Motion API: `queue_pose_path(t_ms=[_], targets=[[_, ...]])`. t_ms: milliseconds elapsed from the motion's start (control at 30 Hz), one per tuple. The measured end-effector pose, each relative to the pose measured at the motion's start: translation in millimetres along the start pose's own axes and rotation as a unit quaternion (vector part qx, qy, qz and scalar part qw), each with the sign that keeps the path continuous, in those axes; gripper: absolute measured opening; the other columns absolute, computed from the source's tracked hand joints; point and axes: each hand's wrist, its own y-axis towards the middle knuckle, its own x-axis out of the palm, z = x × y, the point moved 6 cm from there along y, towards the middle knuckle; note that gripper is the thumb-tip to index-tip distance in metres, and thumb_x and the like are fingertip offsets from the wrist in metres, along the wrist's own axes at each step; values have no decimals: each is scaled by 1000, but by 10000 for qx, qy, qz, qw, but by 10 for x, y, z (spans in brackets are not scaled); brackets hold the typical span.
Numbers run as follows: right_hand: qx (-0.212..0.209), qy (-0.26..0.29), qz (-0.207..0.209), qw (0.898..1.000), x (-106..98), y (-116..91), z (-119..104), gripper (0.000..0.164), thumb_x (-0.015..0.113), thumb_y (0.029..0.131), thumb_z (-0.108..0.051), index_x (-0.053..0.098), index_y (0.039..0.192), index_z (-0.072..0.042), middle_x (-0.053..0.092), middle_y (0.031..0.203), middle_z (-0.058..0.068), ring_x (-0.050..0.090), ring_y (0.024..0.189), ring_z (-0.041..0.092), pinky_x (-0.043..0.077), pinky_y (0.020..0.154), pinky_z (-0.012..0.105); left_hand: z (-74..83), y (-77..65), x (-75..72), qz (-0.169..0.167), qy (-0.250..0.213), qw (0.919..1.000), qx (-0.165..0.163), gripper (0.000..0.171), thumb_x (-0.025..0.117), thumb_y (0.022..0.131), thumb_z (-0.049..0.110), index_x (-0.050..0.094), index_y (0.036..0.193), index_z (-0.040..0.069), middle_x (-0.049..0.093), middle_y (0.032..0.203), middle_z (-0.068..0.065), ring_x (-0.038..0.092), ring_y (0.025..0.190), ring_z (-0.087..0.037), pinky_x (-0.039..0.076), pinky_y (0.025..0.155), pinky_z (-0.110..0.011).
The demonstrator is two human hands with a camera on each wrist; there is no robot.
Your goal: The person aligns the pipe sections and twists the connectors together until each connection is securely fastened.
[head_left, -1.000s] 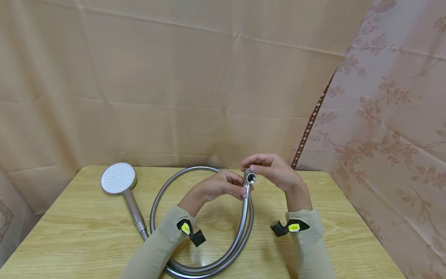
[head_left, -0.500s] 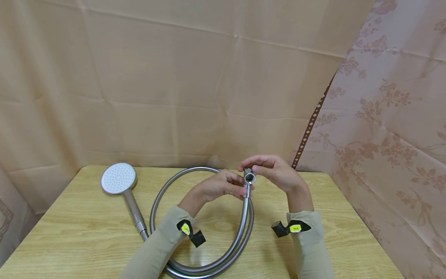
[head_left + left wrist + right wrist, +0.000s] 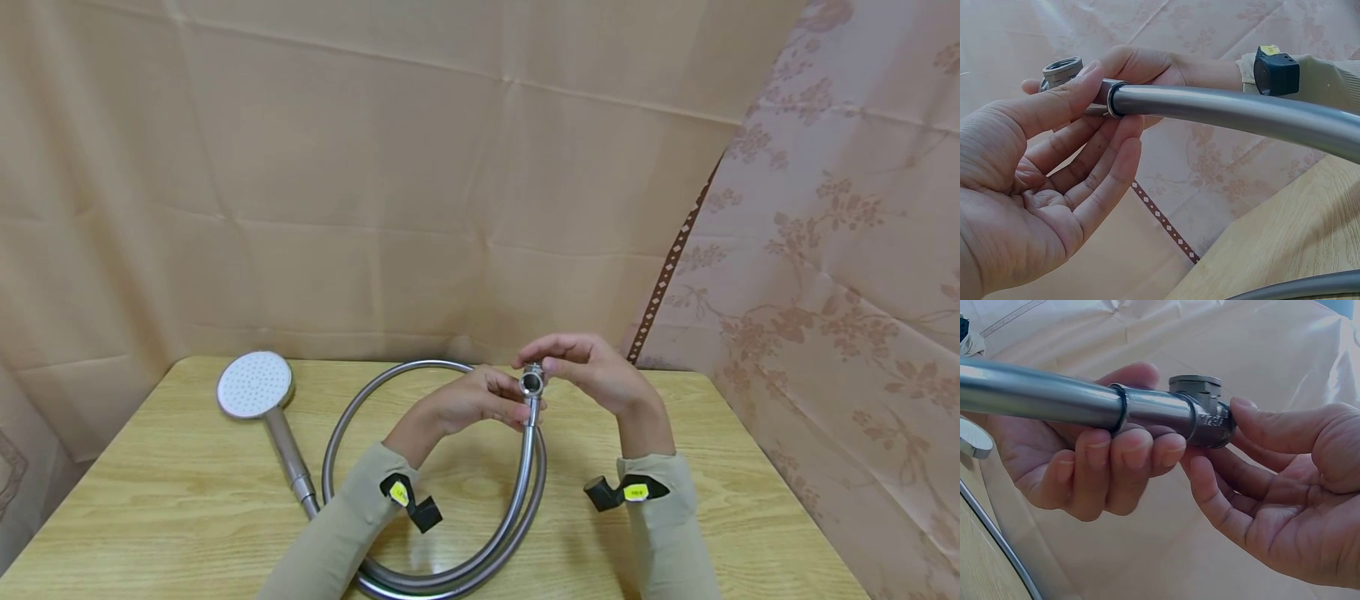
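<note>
Above the table, a small metal pipe fitting [image 3: 532, 382] with a round threaded side opening sits on the end of a shower hose [image 3: 521, 483]. My left hand [image 3: 468, 402] holds the hose's smooth end nut [image 3: 1157, 412] between thumb and fingers, just below the fitting. In the right wrist view its fingers curl beneath the nut. My right hand [image 3: 596, 379] pinches the fitting's far end with thumb and fingers. The opening faces toward the head camera. Whatever joins nut and fitting inside is hidden.
A shower head [image 3: 255, 385] with a white face and grey handle lies at the left on the wooden table [image 3: 165, 517]. The hose loops across the middle of the table. Behind hangs a beige curtain [image 3: 337, 183], and a flowered one [image 3: 847, 275] hangs at the right.
The fitting has turned a little, its opening swinging leftward from facing slightly right to facing the head camera. Both hands stay in nearly the same place and keep their hold.
</note>
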Motion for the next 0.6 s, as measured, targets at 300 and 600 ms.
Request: queue_pose_path(t_ms=[300,600], targets=[[-282,-29,-217,9994,3,-9,-25,31,48,103,6,66,128,0,73,124,1,67,116,15,56,95,29,7,-3,3,-9,-2,10000,-2,25,87,82,30,80,100,14,77,102,3,71,97,-14,60,85,-31],[205,28,133,9997,11,3,-23,28,55,102,0,72,119,-15,76,114,-2,70,105,12,55,95,29,3,6,9,-79,63,9999,19,22,88,79,36,80,95,22,76,103,4,70,96,-12,60,84,-29]])
